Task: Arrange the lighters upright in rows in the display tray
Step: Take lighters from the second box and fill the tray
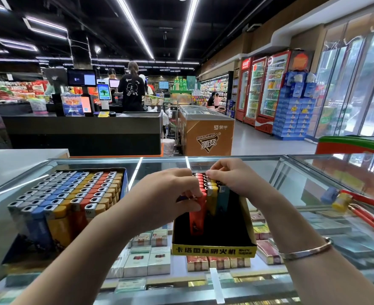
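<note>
- Our left hand curls over the near end of the lighter rows, fingers closed around the top of a red lighter that stands upright in the display tray; the thumb side presses against the lighter's cap.
- Our right hand reaches in from the far right side of the tray, fingertips pinched narrowly on the metal tops of the lighters at the back; we cannot tell whether it grips one lighter or only steadies the row; a bangle sits on that wrist.
- Just beside the red lighter stand a yellow lighter and a teal lighter, all upright and touching; behind them the rows run toward the far end of the tray in red and yellow.
- The tray is a black box with a yellow front strip carrying printed characters; its near half shows bare black floor; it rests on the glass tabletop.
- To the left, well apart from the tray, a full box of lighters sits on the same glass, packed in grey, blue, yellow and red rows.
- Under the glass lie cigarette packs; on the right side of the tabletop lies a red-handled tool.
</note>
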Action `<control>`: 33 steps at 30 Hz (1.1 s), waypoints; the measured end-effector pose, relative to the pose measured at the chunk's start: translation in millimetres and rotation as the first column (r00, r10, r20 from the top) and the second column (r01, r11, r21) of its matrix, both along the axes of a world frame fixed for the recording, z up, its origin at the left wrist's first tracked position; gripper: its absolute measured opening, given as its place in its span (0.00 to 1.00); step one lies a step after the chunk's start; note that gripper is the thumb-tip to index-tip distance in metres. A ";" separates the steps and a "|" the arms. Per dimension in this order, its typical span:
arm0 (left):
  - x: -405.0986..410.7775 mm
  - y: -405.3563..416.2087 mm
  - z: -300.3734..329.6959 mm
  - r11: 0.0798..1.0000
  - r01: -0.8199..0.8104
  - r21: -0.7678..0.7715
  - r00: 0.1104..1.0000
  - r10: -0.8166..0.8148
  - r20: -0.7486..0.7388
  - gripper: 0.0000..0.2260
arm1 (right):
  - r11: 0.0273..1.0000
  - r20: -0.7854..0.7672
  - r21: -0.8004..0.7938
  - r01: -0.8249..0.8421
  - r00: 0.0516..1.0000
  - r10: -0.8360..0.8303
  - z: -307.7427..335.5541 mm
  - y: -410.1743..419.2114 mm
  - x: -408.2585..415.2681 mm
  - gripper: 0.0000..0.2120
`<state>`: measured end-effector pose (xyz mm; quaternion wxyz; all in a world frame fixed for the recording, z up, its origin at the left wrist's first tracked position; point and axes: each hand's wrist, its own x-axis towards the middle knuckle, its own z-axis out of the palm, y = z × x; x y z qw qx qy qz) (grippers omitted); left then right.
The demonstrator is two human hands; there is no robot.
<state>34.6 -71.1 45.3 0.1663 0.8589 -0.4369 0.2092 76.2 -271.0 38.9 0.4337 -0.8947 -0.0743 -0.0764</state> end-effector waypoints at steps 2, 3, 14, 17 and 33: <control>3.6 1.3 -1.5 1.000 -0.005 0.016 1.000 0.005 -0.010 0.07 | 1.000 0.005 0.003 -0.001 1.000 0.001 -0.2 0.2 0.3 0.06; 5.9 1.8 -2.7 1.000 -0.002 0.010 0.999 0.002 -0.042 0.07 | 1.000 0.007 0.006 -0.002 1.000 0.002 -0.3 0.3 0.5 0.06; 23.1 -4.3 -21.6 0.947 0.044 -0.319 0.822 -0.215 -0.526 0.13 | 0.995 0.149 0.098 0.025 0.988 -0.039 -3.3 -3.5 -2.9 0.06; 20.6 -12.1 -29.0 0.966 0.033 -0.255 0.905 -0.138 -0.403 0.15 | 0.971 0.250 0.184 0.154 0.948 -0.197 -1.6 -14.1 -7.0 0.05; 11.0 -29.7 -40.3 0.978 -0.012 -0.207 0.973 -0.036 -0.228 0.24 | 0.462 -0.055 -0.749 0.474 0.652 -0.757 -30.8 -192.0 -46.6 0.16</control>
